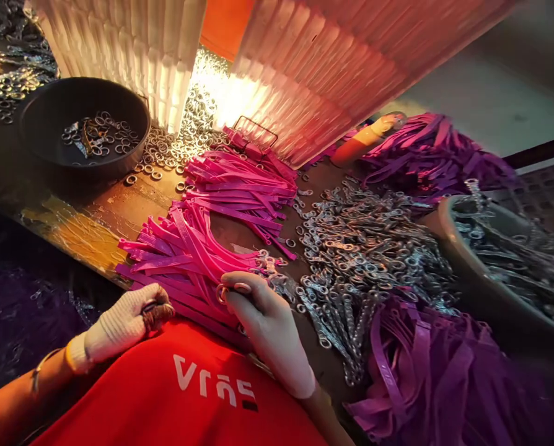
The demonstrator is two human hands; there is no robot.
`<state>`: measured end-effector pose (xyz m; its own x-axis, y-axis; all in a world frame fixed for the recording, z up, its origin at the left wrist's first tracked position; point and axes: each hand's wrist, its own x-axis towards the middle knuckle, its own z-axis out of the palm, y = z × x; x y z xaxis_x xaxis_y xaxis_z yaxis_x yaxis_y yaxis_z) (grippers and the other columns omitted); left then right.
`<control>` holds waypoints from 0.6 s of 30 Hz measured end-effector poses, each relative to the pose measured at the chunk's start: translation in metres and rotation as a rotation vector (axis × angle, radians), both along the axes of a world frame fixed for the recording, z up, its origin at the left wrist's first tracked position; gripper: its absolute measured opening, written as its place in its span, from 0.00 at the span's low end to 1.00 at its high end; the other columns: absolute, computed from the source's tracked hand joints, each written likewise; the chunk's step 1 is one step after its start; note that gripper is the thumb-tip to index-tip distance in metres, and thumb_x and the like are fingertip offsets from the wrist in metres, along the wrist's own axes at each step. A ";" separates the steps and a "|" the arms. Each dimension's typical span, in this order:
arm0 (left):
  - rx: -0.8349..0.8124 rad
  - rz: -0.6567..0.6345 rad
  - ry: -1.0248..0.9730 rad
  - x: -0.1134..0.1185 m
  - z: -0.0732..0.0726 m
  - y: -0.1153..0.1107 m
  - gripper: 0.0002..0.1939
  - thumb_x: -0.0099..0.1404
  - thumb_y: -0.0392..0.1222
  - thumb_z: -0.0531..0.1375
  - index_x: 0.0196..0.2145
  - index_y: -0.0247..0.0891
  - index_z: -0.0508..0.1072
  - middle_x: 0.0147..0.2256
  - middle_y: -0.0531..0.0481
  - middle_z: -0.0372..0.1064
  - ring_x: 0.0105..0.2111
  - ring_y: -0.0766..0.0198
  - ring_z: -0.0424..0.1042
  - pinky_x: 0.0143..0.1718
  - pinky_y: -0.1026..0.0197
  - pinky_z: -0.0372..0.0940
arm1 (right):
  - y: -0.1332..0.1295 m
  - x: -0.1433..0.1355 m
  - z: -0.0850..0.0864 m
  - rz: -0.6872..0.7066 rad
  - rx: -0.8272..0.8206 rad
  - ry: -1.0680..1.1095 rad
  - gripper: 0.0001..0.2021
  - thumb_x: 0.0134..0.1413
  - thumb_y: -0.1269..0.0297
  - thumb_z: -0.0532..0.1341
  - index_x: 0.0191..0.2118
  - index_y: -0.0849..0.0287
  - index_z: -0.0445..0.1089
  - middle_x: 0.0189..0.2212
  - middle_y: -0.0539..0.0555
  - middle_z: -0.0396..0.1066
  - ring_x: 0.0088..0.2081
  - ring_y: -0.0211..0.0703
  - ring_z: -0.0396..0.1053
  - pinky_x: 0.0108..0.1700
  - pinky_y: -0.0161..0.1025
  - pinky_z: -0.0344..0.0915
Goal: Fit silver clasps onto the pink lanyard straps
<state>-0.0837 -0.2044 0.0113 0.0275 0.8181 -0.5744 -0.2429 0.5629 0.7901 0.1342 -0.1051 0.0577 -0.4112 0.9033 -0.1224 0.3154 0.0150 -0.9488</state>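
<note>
My left hand (119, 325), in a white knit glove with dark-stained fingertips, is closed at the table's near edge, left of the red shirt front. What it holds, if anything, is hidden. My right hand (270, 325), in a smooth pale glove, pinches a small metal ring (220, 293) between thumb and fingers. Beneath and beyond both hands lies a spread bundle of pink-purple straps (184, 248). A second bundle of pink straps (244, 186) sits just behind it. Some metal clasps (277, 272) lie by the strap ends near my right fingers.
A dark bowl (39, 133) with several rings stands at left. Loose rings (160, 148) spread beside it under bright light. Right are a heap of metal clasps (365, 241), purple straps (416, 371) and a tub (467, 248) of metal pieces. Ribbed panels (305, 68) rise behind; another person's hand (374, 136) shows beyond.
</note>
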 end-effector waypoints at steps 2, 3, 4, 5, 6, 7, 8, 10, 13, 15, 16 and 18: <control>0.024 -0.032 -0.087 -0.001 0.017 0.016 0.14 0.64 0.51 0.64 0.34 0.37 0.69 0.26 0.51 0.71 0.18 0.71 0.58 0.18 0.69 0.50 | 0.003 0.001 0.003 -0.047 -0.008 -0.004 0.08 0.56 0.62 0.62 0.40 0.55 0.75 0.33 0.49 0.74 0.32 0.38 0.69 0.34 0.33 0.66; 0.045 -0.049 -0.148 -0.001 0.023 0.026 0.14 0.65 0.51 0.64 0.37 0.37 0.69 0.27 0.49 0.73 0.16 0.73 0.55 0.16 0.69 0.48 | 0.005 0.002 0.004 -0.070 -0.013 -0.003 0.08 0.55 0.62 0.62 0.40 0.55 0.75 0.33 0.49 0.74 0.32 0.38 0.69 0.34 0.33 0.66; 0.073 -0.062 -0.215 -0.001 0.027 0.037 0.14 0.65 0.49 0.64 0.38 0.37 0.69 0.29 0.47 0.75 0.15 0.74 0.54 0.15 0.70 0.46 | 0.008 0.003 0.006 -0.093 -0.015 0.003 0.08 0.55 0.61 0.62 0.40 0.55 0.75 0.34 0.49 0.74 0.32 0.38 0.69 0.34 0.33 0.66; 0.109 -0.082 -0.277 0.001 0.028 0.050 0.14 0.64 0.48 0.65 0.41 0.37 0.69 0.31 0.46 0.76 0.15 0.75 0.53 0.15 0.69 0.46 | 0.012 0.004 0.007 -0.112 -0.012 0.017 0.08 0.55 0.61 0.63 0.39 0.55 0.75 0.34 0.49 0.73 0.32 0.37 0.68 0.34 0.33 0.66; 0.149 -0.110 -0.325 0.003 0.028 0.063 0.15 0.63 0.47 0.65 0.43 0.37 0.69 0.32 0.45 0.77 0.14 0.75 0.54 0.14 0.70 0.46 | 0.016 0.006 0.009 -0.129 -0.004 0.035 0.08 0.54 0.61 0.63 0.40 0.55 0.75 0.34 0.49 0.73 0.31 0.37 0.68 0.33 0.33 0.66; 0.186 -0.149 -0.362 0.006 0.026 0.076 0.16 0.63 0.46 0.66 0.45 0.38 0.70 0.33 0.45 0.77 0.14 0.75 0.54 0.14 0.70 0.46 | 0.021 0.007 0.011 -0.141 0.006 0.051 0.09 0.54 0.61 0.63 0.40 0.55 0.75 0.35 0.49 0.73 0.31 0.36 0.67 0.33 0.33 0.66; 0.215 -0.186 -0.388 0.011 0.024 0.089 0.17 0.63 0.45 0.65 0.48 0.38 0.70 0.33 0.45 0.77 0.14 0.75 0.55 0.15 0.70 0.47 | 0.026 0.009 0.014 -0.149 0.014 0.059 0.09 0.54 0.61 0.63 0.40 0.55 0.75 0.35 0.49 0.73 0.30 0.36 0.67 0.32 0.33 0.66; 0.243 -0.233 -0.423 0.022 0.019 0.112 0.18 0.64 0.47 0.64 0.49 0.38 0.72 0.32 0.46 0.76 0.15 0.75 0.57 0.15 0.70 0.48 | 0.037 0.012 0.021 -0.141 0.015 0.058 0.10 0.53 0.62 0.63 0.41 0.56 0.75 0.32 0.49 0.72 0.29 0.36 0.66 0.31 0.33 0.65; 0.270 -0.273 -0.386 0.041 0.018 0.135 0.14 0.62 0.49 0.65 0.40 0.35 0.75 0.27 0.50 0.72 0.16 0.74 0.59 0.15 0.70 0.51 | 0.052 0.015 0.033 -0.084 -0.009 0.040 0.09 0.51 0.64 0.62 0.39 0.57 0.75 0.28 0.47 0.70 0.28 0.36 0.64 0.29 0.32 0.63; 0.319 -0.334 -0.296 0.051 0.024 0.143 0.15 0.61 0.51 0.65 0.33 0.34 0.75 0.22 0.52 0.67 0.15 0.73 0.59 0.14 0.70 0.51 | 0.061 0.016 0.039 -0.032 -0.015 0.025 0.09 0.50 0.65 0.62 0.38 0.57 0.75 0.28 0.46 0.70 0.27 0.35 0.63 0.29 0.32 0.63; 0.348 -0.361 -0.252 0.054 0.028 0.146 0.16 0.61 0.52 0.65 0.31 0.34 0.74 0.20 0.53 0.65 0.14 0.74 0.58 0.14 0.70 0.50 | 0.065 0.016 0.040 -0.006 -0.016 0.014 0.09 0.50 0.66 0.61 0.38 0.57 0.75 0.28 0.46 0.69 0.26 0.35 0.63 0.29 0.32 0.62; 0.381 -0.382 -0.196 0.056 0.037 0.150 0.18 0.60 0.54 0.65 0.30 0.34 0.72 0.19 0.54 0.63 0.14 0.74 0.56 0.13 0.70 0.50 | 0.071 0.016 0.041 0.023 0.005 -0.007 0.10 0.51 0.66 0.60 0.40 0.57 0.75 0.28 0.46 0.70 0.27 0.35 0.64 0.30 0.33 0.63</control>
<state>-0.0272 -0.0546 0.0487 0.4379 0.8775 -0.1955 -0.2403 0.3238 0.9151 0.1507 -0.0344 0.0985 -0.4314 0.8940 -0.1211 0.3219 0.0271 -0.9464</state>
